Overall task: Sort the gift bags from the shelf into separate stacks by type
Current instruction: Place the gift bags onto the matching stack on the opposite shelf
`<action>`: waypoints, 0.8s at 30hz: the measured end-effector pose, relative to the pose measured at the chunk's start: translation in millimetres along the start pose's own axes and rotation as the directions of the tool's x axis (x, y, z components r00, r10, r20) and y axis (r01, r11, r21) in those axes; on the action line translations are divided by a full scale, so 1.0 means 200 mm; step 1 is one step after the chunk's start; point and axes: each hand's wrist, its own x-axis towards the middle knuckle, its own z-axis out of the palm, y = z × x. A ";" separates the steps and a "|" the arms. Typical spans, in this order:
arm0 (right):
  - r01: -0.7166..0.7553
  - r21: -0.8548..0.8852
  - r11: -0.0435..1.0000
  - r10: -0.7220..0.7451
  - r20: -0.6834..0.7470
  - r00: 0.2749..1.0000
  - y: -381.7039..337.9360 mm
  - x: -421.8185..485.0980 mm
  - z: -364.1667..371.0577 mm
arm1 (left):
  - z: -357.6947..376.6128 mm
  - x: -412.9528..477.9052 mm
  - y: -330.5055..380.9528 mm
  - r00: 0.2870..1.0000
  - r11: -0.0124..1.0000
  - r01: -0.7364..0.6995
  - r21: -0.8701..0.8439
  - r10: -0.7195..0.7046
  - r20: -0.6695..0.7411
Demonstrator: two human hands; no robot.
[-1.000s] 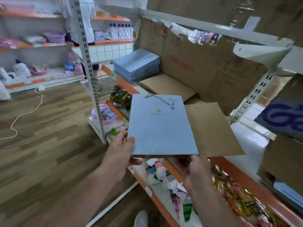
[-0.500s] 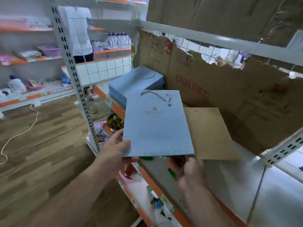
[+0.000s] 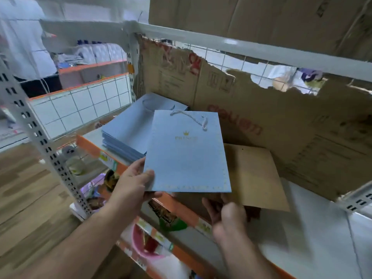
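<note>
Left hand [image 3: 132,184] is pinching the lower-left corner of a flat blue gift bag [image 3: 187,158], held over the shelf [image 3: 322,238]. Right hand [image 3: 227,214] grips the near edge of a brown paper bag [image 3: 253,178] tucked partly under it. The blue bag stack [image 3: 124,129] sits on the shelf, back left.

Forearms and hands, head view. Left forearm [image 3: 84,236] and right forearm [image 3: 243,256]: bare along their whole visible length, unsleeved. Left hand [image 3: 131,185]: bare, sharply rendered, thumb and knuckles distinct. Right hand [image 3: 228,215]: bare, outline softened by motion blur.
</note>
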 end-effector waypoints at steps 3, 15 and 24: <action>0.058 0.026 0.998 -0.055 -0.110 0.992 0.14 0.06 0.14 | -0.13 0.19 0.10 0.993 0.999 0.049 0.005 -0.049 0.104; 0.160 -0.103 0.982 -0.185 -0.308 0.933 0.29 0.08 0.48 | -0.41 0.69 0.37 0.949 0.980 0.106 0.167 -0.149 0.277; 0.105 -0.297 0.949 -0.193 -0.284 0.939 0.29 0.05 0.48 | -0.36 0.78 0.42 0.954 0.976 0.094 0.198 -0.146 0.264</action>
